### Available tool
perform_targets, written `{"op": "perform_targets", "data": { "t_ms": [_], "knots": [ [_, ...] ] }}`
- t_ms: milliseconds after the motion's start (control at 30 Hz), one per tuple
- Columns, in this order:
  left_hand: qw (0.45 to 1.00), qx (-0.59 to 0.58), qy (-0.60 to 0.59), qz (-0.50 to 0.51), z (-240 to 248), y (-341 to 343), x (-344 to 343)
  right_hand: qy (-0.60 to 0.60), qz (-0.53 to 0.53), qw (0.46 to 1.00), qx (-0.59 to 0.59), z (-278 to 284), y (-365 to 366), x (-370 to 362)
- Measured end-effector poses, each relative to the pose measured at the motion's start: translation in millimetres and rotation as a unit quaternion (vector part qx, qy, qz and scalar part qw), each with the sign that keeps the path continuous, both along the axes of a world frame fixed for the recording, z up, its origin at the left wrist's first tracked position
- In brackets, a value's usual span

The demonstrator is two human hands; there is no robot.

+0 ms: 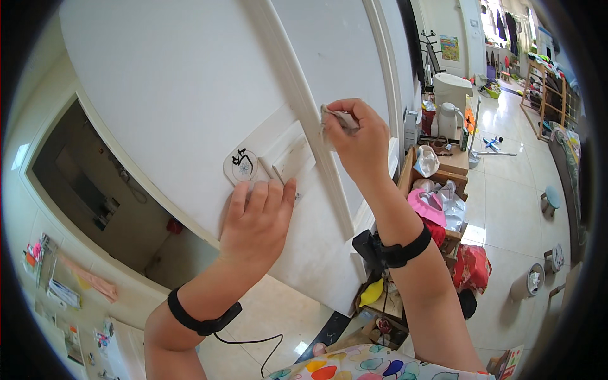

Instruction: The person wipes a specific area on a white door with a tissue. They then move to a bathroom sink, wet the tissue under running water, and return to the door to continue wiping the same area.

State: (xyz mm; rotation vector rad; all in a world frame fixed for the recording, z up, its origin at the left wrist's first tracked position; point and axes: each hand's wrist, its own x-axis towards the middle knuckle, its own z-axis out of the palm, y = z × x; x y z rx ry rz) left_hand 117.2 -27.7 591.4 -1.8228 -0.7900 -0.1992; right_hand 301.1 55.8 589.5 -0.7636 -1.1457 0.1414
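Crumpled grey-white cloth (346, 120): in right hand (364, 136), at white panelled door (158, 82); oblong white handle plate (277, 149): on door, left of cloth

The right hand (367, 140) hides part of the cloth (348, 121). The lower edge cuts off the patterned shirt (373, 365). The far hanging clothes (511, 30) are too small to tell.

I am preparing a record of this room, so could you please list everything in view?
door: 1, white, centre
handle: 1, white, on door
cloth: 1, greyish, upper centre
kettle: 1, white, right
visor: 1, pink, right
bag: 1, red, right floor
bin: 1, grey, right floor
stool: 1, bluish, right floor
towel: 1, peach, left wall
other clutter: many, mixed, mostly right
arm straps: 2, black, forearms
left hand: 1, bare, on door
right hand: 1, bare, holding cloth
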Motion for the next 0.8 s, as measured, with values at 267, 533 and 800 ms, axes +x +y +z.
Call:
{"op": "perform_targets", "data": {
  "t_ms": [267,533,800],
  "knots": [
    [1.0,0.004,0.007,0.01,2,-1,1,-0.14,0.052,0.986,0.072,4,13,-18],
    [1.0,-0.002,0.0,0.011,2,-4,0,-0.306,-0.114,0.944,0.054,5,3,-17],
    [1.0,-0.003,-0.001,0.008,1,0,1,-0.25,-0.059,0.965,0.048,17,-6,-7]
  ]
}}
